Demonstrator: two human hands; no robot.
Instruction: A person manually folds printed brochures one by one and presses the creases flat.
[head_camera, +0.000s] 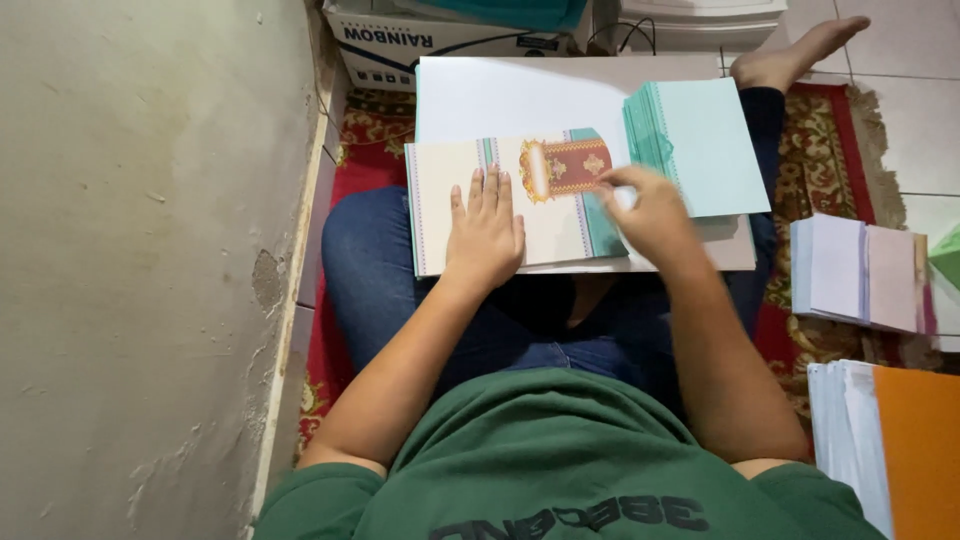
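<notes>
While it lies across the lap at frame centre, the cream printed card with teal stripes and a red-gold ornament (545, 195) rests on a white board (500, 95). The left hand (485, 230) presses flat, fingers spread; the right hand (650, 210) pinches the card's edge beside a stack of pale teal sheets (700, 145).

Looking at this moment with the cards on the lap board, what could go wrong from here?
1. The stack of pale green sheets is fanned and overhangs the white board's right edge; it might slide off.
2. The board rests on the person's crossed legs, so a knee shift could tip everything.
3. The right hand pinches near the decorated card's ornate flap, which might crease; the left hand only presses flat.
</notes>
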